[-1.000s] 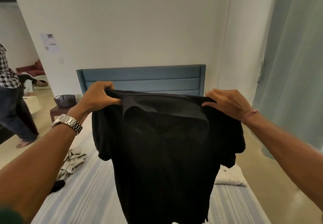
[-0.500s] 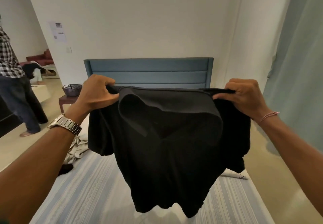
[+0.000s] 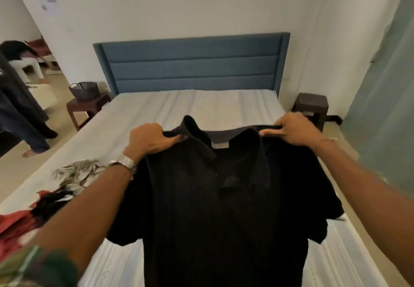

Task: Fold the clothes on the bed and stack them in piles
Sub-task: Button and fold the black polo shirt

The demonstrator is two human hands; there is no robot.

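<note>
You're standing in a home bedroom: past your fingers [image 3: 272, 132] lies a bed [image 3: 201, 107] with a padded blue headboard [image 3: 192, 67], a small table [image 3: 87, 107] on either side (one carries a dark basket [image 3: 84, 89]), plain white walls, a pale curtain [image 3: 385, 85] beyond your right fingers.

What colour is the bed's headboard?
Blue, with horizontal padded panels; the headboard shows clearly in the head view.

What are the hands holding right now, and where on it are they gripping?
Both hold the black polo shirt by its shoulders: left hand and right hand pinch either side of the collar.
</note>
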